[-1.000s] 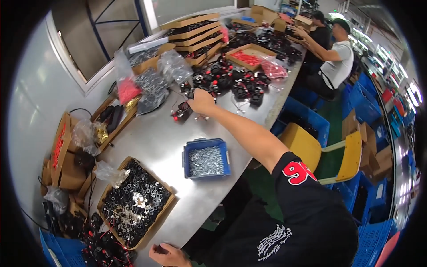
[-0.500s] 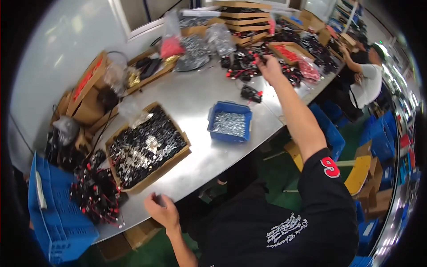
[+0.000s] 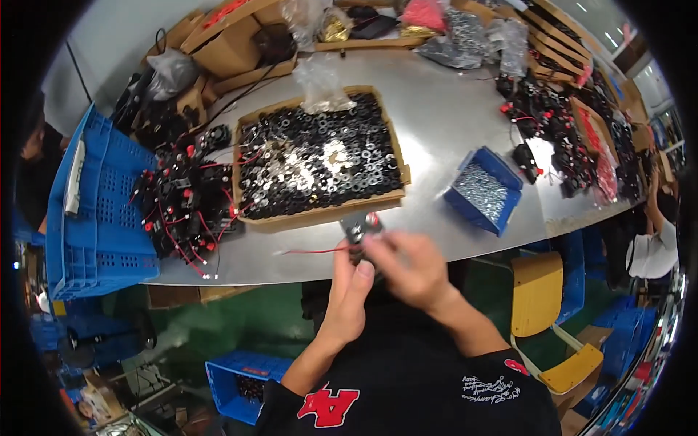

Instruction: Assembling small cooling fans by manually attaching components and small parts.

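Switch (image 3: 361, 227), black with a red button and a red wire trailing left, sits at the table (image 3: 436, 138) edge just below the parts tray (image 3: 396, 178), gripped between both our hands. Our right hand (image 3: 407, 269) grasps its body from the right; our left hand (image 3: 351, 291) pinches from below, equally near.

Small black switch part (image 3: 361, 229), red button, red wire trailing left, held above table edge.
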A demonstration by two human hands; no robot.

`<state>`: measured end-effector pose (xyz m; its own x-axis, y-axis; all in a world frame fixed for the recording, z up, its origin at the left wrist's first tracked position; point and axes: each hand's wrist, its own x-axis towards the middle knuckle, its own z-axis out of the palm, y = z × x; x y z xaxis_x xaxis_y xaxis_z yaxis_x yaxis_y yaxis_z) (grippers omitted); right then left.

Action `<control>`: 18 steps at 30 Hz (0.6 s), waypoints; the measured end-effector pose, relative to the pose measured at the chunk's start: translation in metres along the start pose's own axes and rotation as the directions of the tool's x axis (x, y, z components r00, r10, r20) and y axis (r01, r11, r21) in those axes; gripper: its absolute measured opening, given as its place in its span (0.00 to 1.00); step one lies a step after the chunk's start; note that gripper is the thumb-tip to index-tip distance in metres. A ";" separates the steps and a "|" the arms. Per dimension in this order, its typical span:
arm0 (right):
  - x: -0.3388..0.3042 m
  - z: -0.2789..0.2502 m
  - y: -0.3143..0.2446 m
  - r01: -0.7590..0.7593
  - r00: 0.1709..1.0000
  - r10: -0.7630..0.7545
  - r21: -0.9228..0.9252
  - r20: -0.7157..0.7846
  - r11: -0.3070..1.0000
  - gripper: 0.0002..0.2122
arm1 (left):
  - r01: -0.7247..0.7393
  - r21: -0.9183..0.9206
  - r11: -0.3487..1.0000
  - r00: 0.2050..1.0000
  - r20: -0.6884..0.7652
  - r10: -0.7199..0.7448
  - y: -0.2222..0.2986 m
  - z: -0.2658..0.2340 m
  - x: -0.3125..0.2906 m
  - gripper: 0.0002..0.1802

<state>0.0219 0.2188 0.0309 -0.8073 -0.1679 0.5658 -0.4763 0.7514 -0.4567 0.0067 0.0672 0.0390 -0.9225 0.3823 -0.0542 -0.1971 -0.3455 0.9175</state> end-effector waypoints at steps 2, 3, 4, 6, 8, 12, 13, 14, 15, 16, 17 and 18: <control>-0.003 0.018 -0.014 0.085 0.989 -0.098 0.114 0.114 0.990 0.22 | 0.174 -0.030 0.984 0.982 -0.075 -0.176 0.016 -0.016 0.005 0.23; 0.006 0.016 -0.028 0.117 0.989 -0.126 0.111 0.081 0.987 0.24 | 0.201 -0.003 0.980 0.976 -0.085 -0.201 0.022 -0.026 0.007 0.21; 0.015 0.011 -0.031 0.061 0.987 -0.092 0.226 0.132 0.972 0.25 | 0.147 -0.046 0.988 0.970 -0.190 -0.153 0.028 -0.030 0.007 0.16; 0.022 0.010 -0.021 -0.038 0.987 -0.035 0.444 0.155 0.895 0.24 | 0.187 -0.099 0.977 0.946 -0.251 -0.206 0.031 -0.053 0.003 0.14; 0.042 0.014 -0.004 -0.160 0.981 0.111 0.348 0.157 0.924 0.17 | 0.172 -0.105 0.979 0.923 -0.330 -0.198 0.029 -0.071 0.002 0.12; 0.104 0.043 0.031 -0.234 0.935 0.187 0.129 0.301 0.964 0.08 | 0.206 0.594 0.777 0.851 -0.501 0.157 0.027 -0.095 -0.008 0.15; 0.120 0.054 0.033 -0.199 0.935 0.154 0.113 0.320 0.973 0.07 | 0.235 0.676 0.699 0.846 -0.496 0.196 0.028 -0.099 -0.012 0.16; 0.134 0.071 0.041 -0.141 0.946 0.093 0.135 0.309 0.981 0.06 | 0.232 0.693 0.683 0.866 -0.466 0.179 0.030 -0.101 -0.014 0.17; 0.151 0.087 0.045 -0.082 0.946 0.049 0.090 0.319 0.993 0.06 | 0.192 0.686 0.702 0.880 -0.437 0.186 0.025 -0.108 -0.019 0.16; 0.168 0.103 0.049 -0.026 0.943 0.013 0.035 0.331 0.999 0.06 | 0.150 0.673 0.724 0.897 -0.401 0.187 0.017 -0.114 -0.022 0.15; 0.184 0.119 0.051 -0.034 0.960 0.025 0.029 0.279 0.999 0.06 | 0.115 0.606 0.787 0.902 -0.396 0.173 0.020 -0.108 -0.026 0.14; 0.199 0.133 0.055 -0.048 0.974 0.043 0.015 0.223 0.999 0.06 | 0.113 0.622 0.775 0.933 -0.335 0.133 0.022 -0.111 -0.030 0.15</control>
<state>-0.2115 0.1421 0.0274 -0.8846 -0.2732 0.3779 -0.4421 0.7490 -0.4934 -0.0074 -0.0471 0.0170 -0.9979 0.0235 -0.0604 -0.0502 0.3090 0.9497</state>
